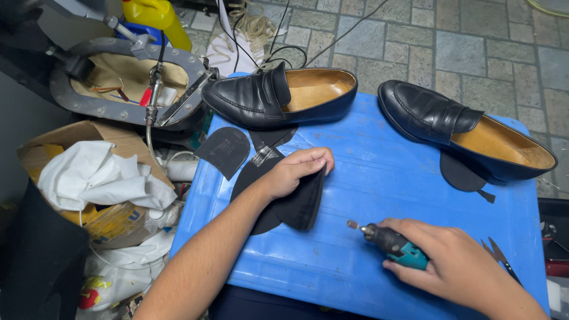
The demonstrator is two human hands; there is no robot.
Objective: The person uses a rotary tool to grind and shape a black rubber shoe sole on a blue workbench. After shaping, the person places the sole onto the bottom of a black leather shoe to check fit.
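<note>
My left hand (294, 172) presses down on a black rubber sole piece (302, 204) lying on a blue plastic board (379, 178). My right hand (450, 261) grips a small rotary tool (388, 242) with a teal and black body, its grinding tip pointing left toward the sole piece and apart from it. Two black leather loafers stand at the board's far side: one (267, 98) at the left, one (450, 121) at the right. A black heel piece (224, 149) lies at the board's left edge.
A cardboard box with white cloth (95, 178) stands to the left. A grey metal frame (118, 77) and a yellow bottle (157, 18) are at the back left. Scissors (501, 258) lie by my right hand. Cables run across the stone paving (474, 47).
</note>
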